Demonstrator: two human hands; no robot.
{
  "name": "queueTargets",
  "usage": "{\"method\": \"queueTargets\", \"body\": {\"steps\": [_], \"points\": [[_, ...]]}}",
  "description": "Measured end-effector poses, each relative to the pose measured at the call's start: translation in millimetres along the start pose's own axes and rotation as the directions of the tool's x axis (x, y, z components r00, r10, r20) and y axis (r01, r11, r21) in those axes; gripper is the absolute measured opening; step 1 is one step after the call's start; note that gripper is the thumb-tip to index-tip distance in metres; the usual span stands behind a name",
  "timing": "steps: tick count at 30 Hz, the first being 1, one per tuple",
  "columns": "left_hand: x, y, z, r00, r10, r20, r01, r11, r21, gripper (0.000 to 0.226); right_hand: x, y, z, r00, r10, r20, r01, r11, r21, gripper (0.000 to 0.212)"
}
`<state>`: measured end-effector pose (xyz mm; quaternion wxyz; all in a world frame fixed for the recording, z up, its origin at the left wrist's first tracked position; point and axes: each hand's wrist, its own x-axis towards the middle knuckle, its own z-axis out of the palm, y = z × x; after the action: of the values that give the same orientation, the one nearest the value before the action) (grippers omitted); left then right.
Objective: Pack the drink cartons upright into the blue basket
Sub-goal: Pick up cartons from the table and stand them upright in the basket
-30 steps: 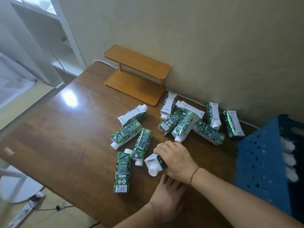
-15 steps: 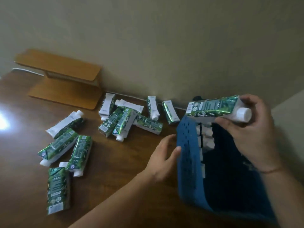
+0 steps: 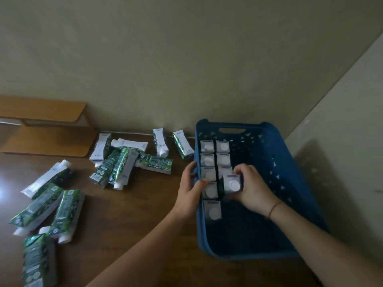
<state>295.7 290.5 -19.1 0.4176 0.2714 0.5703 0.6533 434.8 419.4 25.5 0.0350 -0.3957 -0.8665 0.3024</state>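
The right hand grips a carton by its sides, cap up, in the basket. The left hand clasps the rim. The carton looks stiff and probably full, so best held mid-body.

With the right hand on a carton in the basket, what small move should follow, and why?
Probably push the held carton straight down into the second row and let go. The right hand grips it cap-up, higher than the standing cartons, while the left hand holds the blue basket wall.
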Motion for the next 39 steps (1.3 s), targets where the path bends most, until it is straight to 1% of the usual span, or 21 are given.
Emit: {"method": "queueTargets", "body": {"steps": [3, 7, 9, 10, 12, 13, 14, 16, 17, 18, 19, 20, 21, 23, 24, 26, 28, 30, 32, 35, 39], "points": [[-1.3, -5.8, 5.9, 0.998, -0.033, -0.057, 0.029, 0.997, -0.066, 0.06, 7.4, 21.6, 35.2, 0.999, 0.024, 0.026, -0.025, 0.999, 0.027, 0.045], [-2.4, -5.7, 9.2, 0.996, -0.026, -0.086, 0.019, 0.997, -0.079, 0.06, 11.3, 27.0, 38.8, 0.998, 0.045, 0.039, -0.049, 0.993, 0.106, 0.044], [-4.4, -5.3, 5.2, 0.997, -0.036, -0.073, 0.033, 0.999, -0.043, 0.06, 11.1, 20.2, 26.2, 0.991, 0.033, 0.132, -0.045, 0.995, 0.089, 0.051], [-6.2, -5.1, 1.3, 0.997, -0.044, -0.06, 0.043, 0.999, -0.014, 0.058, 10.9, 15.9, 16.9, 0.976, 0.041, 0.215, -0.054, 0.997, 0.051, 0.057], [-10.1, -5.4, -10.4, 0.997, -0.039, -0.072, 0.042, 0.998, 0.048, 0.054, 9.6, 3.1, -5.2, 0.928, 0.108, 0.356, -0.071, 0.991, -0.116, 0.061], [-12.0, -5.5, -18.1, 0.994, -0.041, -0.103, 0.049, 0.995, 0.083, 0.054, 9.6, -5.4, -15.5, 0.927, 0.135, 0.349, -0.071, 0.979, -0.19, 0.056], [-14.0, -5.7, -26.8, 0.988, -0.052, -0.145, 0.07, 0.99, 0.125, 0.05, 10.5, -16.1, -24.5, 0.951, 0.124, 0.282, -0.058, 0.971, -0.232, 0.048], [-19.0, -9.6, -47.6, 0.973, -0.092, -0.212, 0.14, 0.964, 0.225, 0.028, 12.7, -45.1, -33.6, 0.998, -0.016, 0.054, 0.028, 0.972, -0.232, 0.034], [-22.3, -13.8, -59.7, 0.967, -0.11, -0.23, 0.175, 0.942, 0.287, 0.019, 13.9, -63.3, -33.2, 0.991, -0.122, -0.063, 0.108, 0.975, -0.192, 0.028], [-25.5, -20.0, -73.3, 0.96, -0.125, -0.25, 0.211, 0.912, 0.353, 0.015, 15.4, -82.8, -29.6, 0.962, -0.226, -0.152, 0.205, 0.968, -0.144, 0.024], [-29.7, -26.9, -87.2, 0.954, -0.136, -0.269, 0.239, 0.884, 0.403, 0.016, 17.7, -103.6, -23.2, 0.93, -0.312, -0.195, 0.297, 0.949, -0.103, 0.02], [-33.8, -33.3, -102.1, 0.945, -0.149, -0.291, 0.277, 0.836, 0.474, 0.018, 22.0, -122.9, -13.1, 0.909, -0.372, -0.187, 0.364, 0.928, -0.078, 0.018], [-37.2, -38.9, -116.8, 0.937, -0.141, -0.318, 0.309, 0.759, 0.573, 0.022, 26.9, -140.7, -0.1, 0.901, -0.41, -0.141, 0.406, 0.912, -0.061, 0.017], [-43.9, -45.1, -142.9, 0.928, -0.074, -0.364, 0.342, 0.555, 0.758, 0.029, 43.1, -167.9, 34.7, 0.904, -0.426, 0.023, 0.427, 0.903, -0.058, 0.023], [-47.6, -46.6, -154.6, 0.929, -0.052, -0.367, 0.343, 0.499, 0.796, 0.031, 53.0, -178.9, 54.9, 0.9, -0.421, 0.116, 0.433, 0.895, -0.106, 0.033], [-53.1, -47.4, -174.1, 0.936, -0.052, -0.348, 0.332, 0.458, 0.825, 0.03, 71.7, -195.7, 99.0, 0.86, -0.437, 0.263, 0.504, 0.808, -0.304, 0.054], [-55.4, -49.1, -191.6, 0.947, -0.043, -0.317, 0.304, 0.43, 0.85, 0.027, 85.3, -205.8, 142.6, 0.805, -0.477, 0.352, 0.593, 0.64, -0.489, 0.065], [-53.7, -50.5, -204.6, 0.956, -0.042, -0.292, 0.284, 0.399, 0.872, 0.027, 98.9, -208.3, 180.1, 0.755, -0.506, 0.417, 0.644, 0.453, -0.616, 0.064], [-51.3, -49.3, -212.8, 0.958, -0.04, -0.284, 0.277, 0.38, 0.883, 0.028, 111.7, -207.1, 206.3, 0.726, -0.525, 0.444, 0.653, 0.322, -0.686, 0.058], [-49.2, -49.0, -224.1, 0.954, -0.05, -0.297, 0.292, 0.39, 0.873, 0.027, 124.4, -206.1, 225.7, 0.739, -0.508, 0.441, 0.618, 0.254, -0.744, 0.056], [-48.1, -49.2, -225.7, 0.947, -0.081, -0.31, 0.315, 0.417, 0.852, 0.029, 129.5, -201.9, 228.7, 0.727, -0.511, 0.459, 0.63, 0.231, -0.741, 0.059]]}}
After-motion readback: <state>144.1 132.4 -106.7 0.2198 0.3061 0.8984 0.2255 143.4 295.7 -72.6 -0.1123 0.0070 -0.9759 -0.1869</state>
